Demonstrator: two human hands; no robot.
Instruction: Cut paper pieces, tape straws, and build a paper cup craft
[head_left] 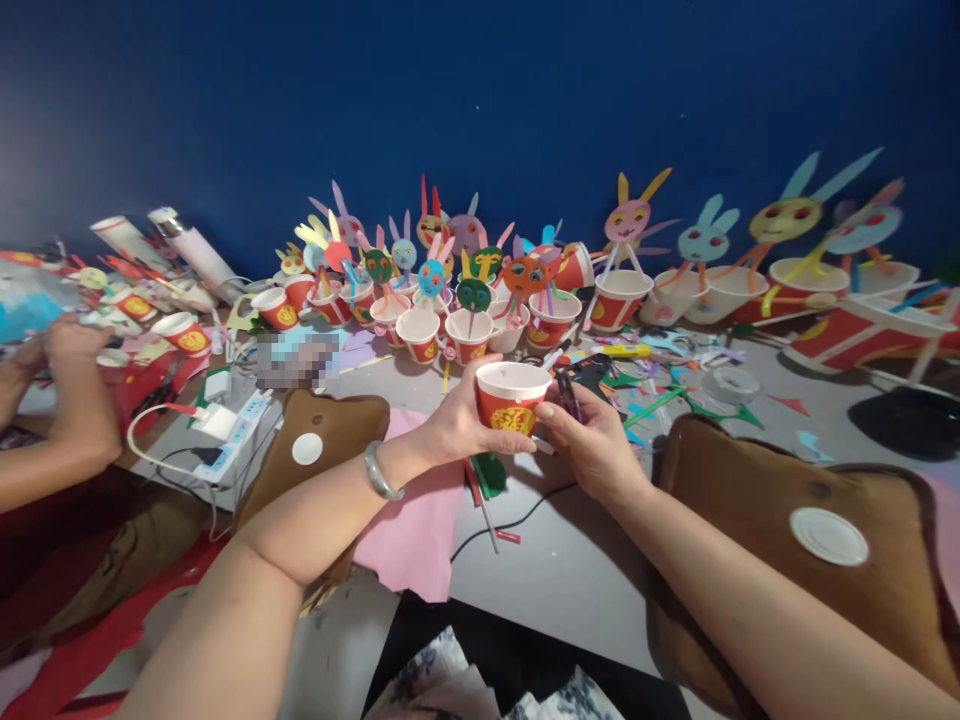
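In the head view, a red and white paper cup (513,398) with a yellow print is upright in my left hand (466,415), whose thumb and fingers wrap round its left side. My right hand (592,435) is closed at the cup's right side, gripping dark-handled scissors (570,396); their blades are mostly hidden. Its thumb is close to the cup wall. Below the cup lie a green paper piece (489,474) and a thin stick (486,515). Behind it stand several similar cups with paper rabbit faces, one of them a dark green face (474,294).
Brown cushion-like pads lie left (319,425) and right (757,500). A pink sheet (411,505) is under my left forearm. A power strip (238,440) with cables sits left, near another person's hands (75,345). Paper scraps (675,385) and a clear round container (731,384) are at the right.
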